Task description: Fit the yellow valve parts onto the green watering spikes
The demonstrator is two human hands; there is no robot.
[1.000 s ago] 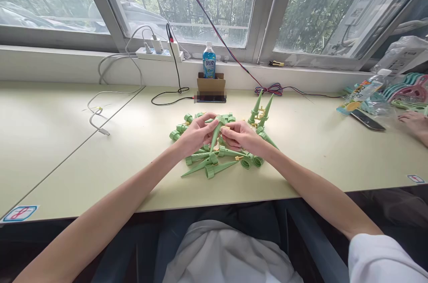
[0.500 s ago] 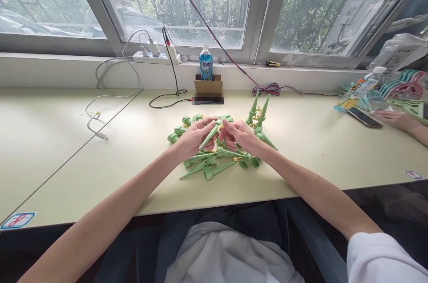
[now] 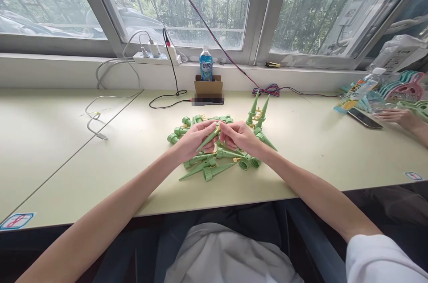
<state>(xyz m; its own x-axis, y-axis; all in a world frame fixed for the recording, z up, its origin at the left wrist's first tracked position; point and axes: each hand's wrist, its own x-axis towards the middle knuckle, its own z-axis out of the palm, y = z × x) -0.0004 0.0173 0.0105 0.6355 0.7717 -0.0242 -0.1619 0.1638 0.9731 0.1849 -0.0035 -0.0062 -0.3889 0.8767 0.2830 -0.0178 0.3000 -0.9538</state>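
My left hand is closed around a green plant watering spike, its pointed end slanting down to the left. At the upper end of this spike, my right hand pinches a small yellow valve between thumb and fingers; the fingertips partly hide it. Beneath and around both hands lies a pile of similar green spikes, some fitted with yellow valves. Just beyond my right hand, two spikes with yellow valves stand upright, tips up, on their wide caps.
A blue bottle stands behind a small cardboard box near the window. Cables and a power strip run along the back. At the right are a phone, a drink bottle and another person's hand.
The held spike has turned slightly, its tip moving a little left and down. My right fingers have shifted closer over the yellow valve. The pile looks unchanged.
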